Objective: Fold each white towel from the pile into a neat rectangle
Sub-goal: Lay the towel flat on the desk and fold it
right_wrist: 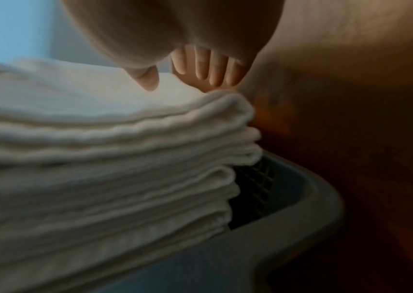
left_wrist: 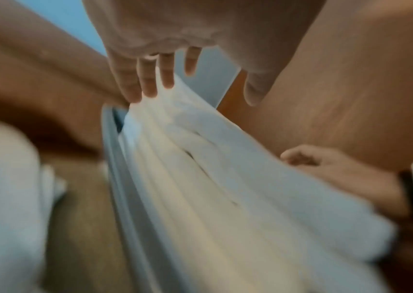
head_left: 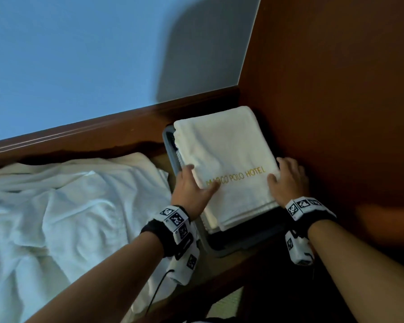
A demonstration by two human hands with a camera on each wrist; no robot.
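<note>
A folded white towel (head_left: pixel 226 155) with gold "MARCO POLO HOTEL" lettering lies on top of a stack of folded towels (right_wrist: pixel 100 158) in a grey basket (head_left: pixel 229 250). My left hand (head_left: pixel 197 181) rests at the towel's left edge, thumb on top; its straight fingers (left_wrist: pixel 147 79) touch the side of the stack (left_wrist: pixel 200 178). On the opposite edge my right hand (head_left: pixel 281 174) has its thumb over the top, and its straight fingers (right_wrist: pixel 212 69) lie against the stack's right side. A rumpled pile of unfolded white towels (head_left: pixel 68 206) lies to the left.
The basket (right_wrist: pixel 300 218) stands in a corner, close against a brown wooden panel (head_left: pixel 336 113) on the right and a wooden rail (head_left: pixel 79 134) behind. A blue wall (head_left: pixel 79 54) rises beyond the rail. Brown surface shows between the pile and the basket.
</note>
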